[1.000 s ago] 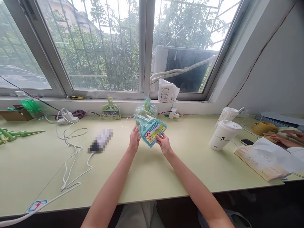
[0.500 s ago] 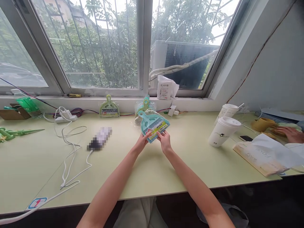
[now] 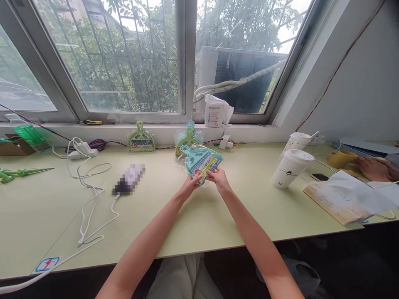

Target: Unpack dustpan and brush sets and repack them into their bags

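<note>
A small teal dustpan-and-brush set (image 3: 201,160) in clear plastic wrap is held just above the pale green desk (image 3: 193,220). My left hand (image 3: 189,185) pinches its lower left edge. Its lower right edge, by the yellow label, is gripped by my right hand (image 3: 219,178). Behind it, another wrapped set (image 3: 188,137) with a green handle leans against the wall below the window. A third, light green set (image 3: 140,140) stands further left against the same wall.
White cables (image 3: 89,195) and a blurred device (image 3: 128,185) lie at left, near a power strip (image 3: 80,151). Two paper cups (image 3: 289,166) stand at right beside a white paper bag (image 3: 346,199). Another person's hand (image 3: 374,168) rests at far right. A white packet (image 3: 215,116) sits on the sill.
My left hand has come in from the set's side to pinch its lower edge. Both hands have drawn close together, and the set has tilted and dropped slightly.
</note>
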`<act>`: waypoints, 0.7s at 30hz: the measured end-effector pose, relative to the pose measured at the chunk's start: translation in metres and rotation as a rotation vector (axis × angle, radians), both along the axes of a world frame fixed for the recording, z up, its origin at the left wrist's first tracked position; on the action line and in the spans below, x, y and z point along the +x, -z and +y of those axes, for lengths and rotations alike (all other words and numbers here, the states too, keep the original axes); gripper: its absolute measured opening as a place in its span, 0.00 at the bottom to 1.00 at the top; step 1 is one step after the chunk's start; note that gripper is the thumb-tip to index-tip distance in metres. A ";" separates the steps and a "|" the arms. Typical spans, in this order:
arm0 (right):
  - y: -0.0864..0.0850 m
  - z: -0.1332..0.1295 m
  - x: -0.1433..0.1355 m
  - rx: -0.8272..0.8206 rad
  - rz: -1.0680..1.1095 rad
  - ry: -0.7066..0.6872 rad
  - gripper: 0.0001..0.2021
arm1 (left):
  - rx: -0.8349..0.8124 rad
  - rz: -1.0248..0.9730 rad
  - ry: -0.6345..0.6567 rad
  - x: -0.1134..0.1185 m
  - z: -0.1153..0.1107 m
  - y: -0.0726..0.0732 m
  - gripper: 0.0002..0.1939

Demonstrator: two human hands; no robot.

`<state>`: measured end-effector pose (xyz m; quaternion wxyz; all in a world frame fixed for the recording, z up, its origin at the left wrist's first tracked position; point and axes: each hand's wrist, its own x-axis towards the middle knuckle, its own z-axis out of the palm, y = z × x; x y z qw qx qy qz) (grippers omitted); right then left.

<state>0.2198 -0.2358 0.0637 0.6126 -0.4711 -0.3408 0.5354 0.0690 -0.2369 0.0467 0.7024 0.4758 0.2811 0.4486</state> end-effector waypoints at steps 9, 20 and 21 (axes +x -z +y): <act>-0.001 -0.001 0.001 -0.003 0.030 0.079 0.14 | -0.023 -0.119 0.011 0.011 0.003 0.006 0.31; -0.002 0.000 -0.001 0.060 0.071 0.087 0.15 | 0.106 -0.046 -0.217 0.014 0.002 0.010 0.37; -0.002 0.000 -0.001 0.075 0.074 0.095 0.15 | 0.102 -0.040 -0.205 0.015 0.000 0.009 0.36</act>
